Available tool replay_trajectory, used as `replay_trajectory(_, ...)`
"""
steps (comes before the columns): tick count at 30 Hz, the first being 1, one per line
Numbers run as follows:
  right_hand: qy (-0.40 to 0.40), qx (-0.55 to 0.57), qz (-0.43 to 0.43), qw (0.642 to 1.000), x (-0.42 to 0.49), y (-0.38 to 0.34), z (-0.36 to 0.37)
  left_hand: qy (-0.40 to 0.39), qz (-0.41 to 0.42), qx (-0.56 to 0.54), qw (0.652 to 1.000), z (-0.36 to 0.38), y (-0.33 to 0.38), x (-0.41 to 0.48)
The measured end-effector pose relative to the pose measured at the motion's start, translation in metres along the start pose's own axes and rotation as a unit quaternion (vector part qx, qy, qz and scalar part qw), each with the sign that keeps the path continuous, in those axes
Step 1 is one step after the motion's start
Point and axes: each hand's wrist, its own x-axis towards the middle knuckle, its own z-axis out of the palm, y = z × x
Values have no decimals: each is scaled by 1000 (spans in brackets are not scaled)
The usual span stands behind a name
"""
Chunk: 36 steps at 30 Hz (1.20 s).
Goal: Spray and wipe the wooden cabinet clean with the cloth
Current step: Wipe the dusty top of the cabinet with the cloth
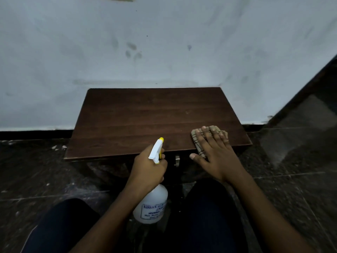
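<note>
1. Kneeling before a low dark-brown wooden cabinet point(156, 121) set against a smudged white wall point(164, 42), the person faces its flat top.
2. Left hand point(148, 168) is clamped round the neck of a white plastic spray bottle with a yellow nozzle point(152, 205), held just at the cabinet's front edge, nozzle aimed over the top.
3. Right hand point(214, 150) lies flat, fingers spread, pressing a folded beige patterned cloth point(197, 143) onto the front right corner — thumb hanging off the edge.
4. Handling judgement: the cloth is soft and light; palm pressure suits it. The bottle looks light but may turn slippery when wet — hold it at the neck.
</note>
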Motion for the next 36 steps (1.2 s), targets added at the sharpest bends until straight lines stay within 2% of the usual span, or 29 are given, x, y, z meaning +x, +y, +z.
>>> replay_trajectory(5, -30, 20, 84, 996, -6, 59, 0, -56, -7, -5, 998, 34, 9, -5)
replay_trajectory(11, -42, 51, 113, 991, 31, 83, -2, -140, 22, 32, 989, 60, 37, 13)
replay_trajectory(15, -45, 65, 133, 988, 54, 105, -3, -164, 40, 38, 985, 77, 58, 29)
replay_trajectory(27, -74, 67, 153, 983, 139, 134, -14, -136, 19, 7, 991, 83, 79, 63)
replay_trajectory(36, -126, 64, 185, 972, 184, 126, -49, -108, 105, 1, 989, 49, 65, 65)
